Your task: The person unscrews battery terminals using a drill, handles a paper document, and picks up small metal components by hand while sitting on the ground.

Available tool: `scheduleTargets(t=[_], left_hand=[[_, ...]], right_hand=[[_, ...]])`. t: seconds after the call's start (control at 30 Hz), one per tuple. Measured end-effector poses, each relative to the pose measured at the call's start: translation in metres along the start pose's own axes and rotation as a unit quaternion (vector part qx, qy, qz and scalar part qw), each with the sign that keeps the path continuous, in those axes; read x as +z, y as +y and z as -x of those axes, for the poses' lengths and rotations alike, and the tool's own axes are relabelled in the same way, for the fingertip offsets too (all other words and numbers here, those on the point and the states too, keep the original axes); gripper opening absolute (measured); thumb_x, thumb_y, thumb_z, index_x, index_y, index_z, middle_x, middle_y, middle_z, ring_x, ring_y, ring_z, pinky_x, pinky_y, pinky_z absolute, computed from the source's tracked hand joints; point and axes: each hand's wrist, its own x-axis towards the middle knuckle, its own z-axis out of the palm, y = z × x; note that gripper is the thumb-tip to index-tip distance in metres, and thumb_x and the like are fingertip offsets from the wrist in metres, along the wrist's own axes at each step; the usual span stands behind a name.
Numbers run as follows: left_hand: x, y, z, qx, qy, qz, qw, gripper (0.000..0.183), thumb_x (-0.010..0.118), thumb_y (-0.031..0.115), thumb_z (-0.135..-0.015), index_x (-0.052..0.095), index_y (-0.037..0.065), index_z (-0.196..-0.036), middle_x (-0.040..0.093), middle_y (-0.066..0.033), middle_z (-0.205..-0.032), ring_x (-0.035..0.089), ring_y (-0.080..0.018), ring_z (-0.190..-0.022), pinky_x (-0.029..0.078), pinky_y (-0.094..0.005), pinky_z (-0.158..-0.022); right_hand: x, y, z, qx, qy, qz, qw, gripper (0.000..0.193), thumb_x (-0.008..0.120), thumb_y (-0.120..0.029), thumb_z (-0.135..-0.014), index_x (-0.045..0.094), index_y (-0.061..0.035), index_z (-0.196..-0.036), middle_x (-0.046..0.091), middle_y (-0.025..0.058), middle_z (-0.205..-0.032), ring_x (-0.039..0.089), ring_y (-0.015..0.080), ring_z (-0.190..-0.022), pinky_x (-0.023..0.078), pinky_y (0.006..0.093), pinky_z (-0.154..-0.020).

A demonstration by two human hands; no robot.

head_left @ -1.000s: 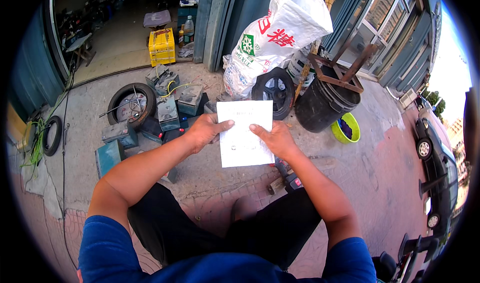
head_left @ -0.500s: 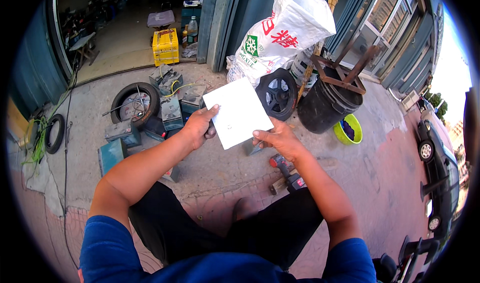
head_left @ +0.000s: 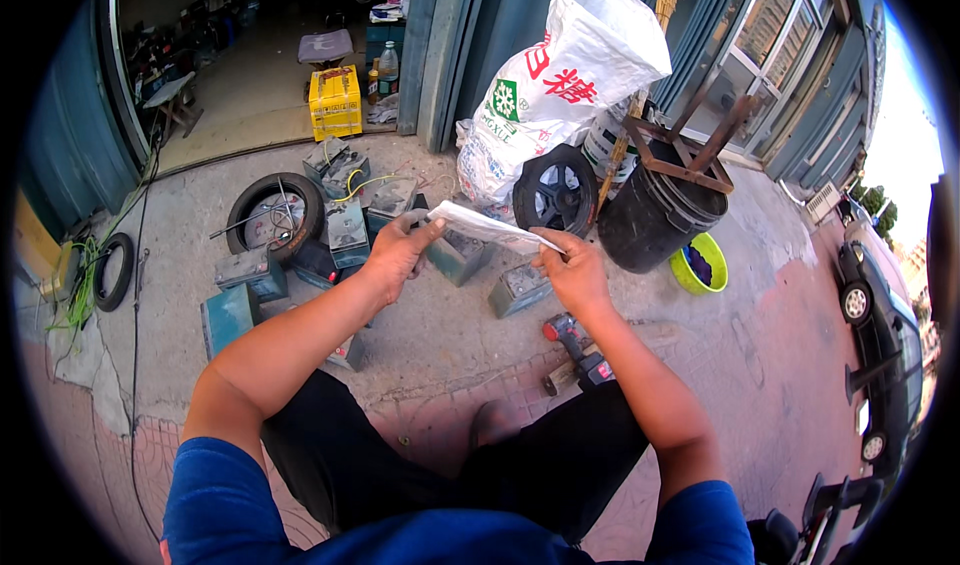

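Observation:
A thin white square sheet [head_left: 488, 227] is stretched between my two hands, tilted so that it shows nearly edge-on. Whether it is paper or plastic I cannot tell. My left hand [head_left: 402, 255] pinches its left end between thumb and fingers. At the right end, my right hand [head_left: 575, 273] grips it the same way. Below the sheet, two grey battery blocks [head_left: 520, 291] rest on the concrete, one nearer to each hand. A red and black cordless power tool [head_left: 578, 348] lies on the ground below my right hand, beside a wooden-handled hammer.
Several batteries [head_left: 252, 269] and a tyre [head_left: 272, 217] lie on the left. Behind stand a white woven sack [head_left: 560, 75], a black spoked wheel [head_left: 554, 193], a black bucket [head_left: 655, 220] with a metal frame on top, and a lime-green basin [head_left: 700, 265]. A yellow box [head_left: 335, 102] sits in the doorway.
The sheet has tipped from facing me broadly to nearly edge-on, uncovering the batteries behind it. Both hands have turned with it and still hold its ends.

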Motion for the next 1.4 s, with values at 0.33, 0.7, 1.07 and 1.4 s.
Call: scheduleTargets(t=[0.33,0.7,1.07,1.4], left_hand=[[0.017,0.012,0.017,0.088,-0.038,-0.058,0.994,0.098,0.085,0.054,-0.087,0.038,0.0,-0.154,0.055,0.0011,-0.081,0.044,-0.0066,-0.054,0.034,-0.0258,-0.047],[0.01,0.004,0.011,0.115,-0.052,-0.163,0.978,0.101,0.089,0.042,-0.086,0.034,-0.003,-0.159,0.064,-0.0023,-0.093,0.053,-0.0068,-0.067,0.041,-0.0247,-0.055],[-0.003,-0.012,0.0,0.159,0.012,-0.241,0.957,0.062,0.069,0.005,-0.085,0.053,0.0,-0.145,0.072,-0.0197,-0.115,0.07,-0.0303,-0.108,0.054,-0.0391,-0.096],[-0.007,0.003,0.015,0.132,-0.153,-0.448,0.871,0.04,0.06,0.009,-0.081,0.074,0.002,-0.118,0.076,-0.0164,-0.092,0.073,-0.0269,-0.084,0.057,-0.0407,-0.078]], right_hand=[[0.004,-0.031,0.013,-0.182,-0.018,0.179,0.967,0.026,0.074,-0.016,-0.094,0.078,-0.0067,-0.118,0.076,0.0167,-0.112,0.073,0.0355,-0.096,0.058,0.0408,-0.084],[0.002,-0.028,0.013,-0.067,-0.088,0.158,0.981,0.031,0.073,-0.026,-0.099,0.076,-0.0035,-0.121,0.078,0.0189,-0.108,0.076,0.0297,-0.096,0.056,0.0382,-0.087],[0.011,-0.029,0.016,-0.075,-0.118,0.19,0.972,0.027,0.069,-0.027,-0.101,0.076,-0.006,-0.116,0.076,0.0197,-0.099,0.074,0.0356,-0.09,0.057,0.0429,-0.081],[-0.016,-0.015,-0.001,-0.098,0.118,0.196,0.969,0.023,0.074,-0.025,-0.097,0.076,-0.0035,-0.106,0.07,0.0136,-0.073,0.065,0.0237,-0.063,0.052,0.0367,-0.064]])
